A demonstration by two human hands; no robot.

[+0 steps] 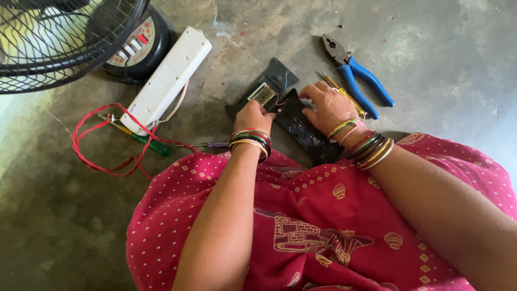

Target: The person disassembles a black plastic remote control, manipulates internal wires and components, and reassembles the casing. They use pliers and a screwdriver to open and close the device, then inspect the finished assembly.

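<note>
Though partly hidden, hands [291, 110] on black casing [301, 126].

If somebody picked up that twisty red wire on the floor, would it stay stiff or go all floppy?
Probably floppy: the red wire lies in loose, uneven loops on the floor. It looks thin, so likely light. It might snag, since it runs under the white power strip and by the green screwdriver.

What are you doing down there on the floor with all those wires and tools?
A person sits on the concrete floor with an opened black device in front of them. The left hand rests at its small circuit board; the right hand presses on the black cover. Blue-handled pliers lie to the right. A white power strip, red wire, a green screwdriver and a fan are on the left.
</note>
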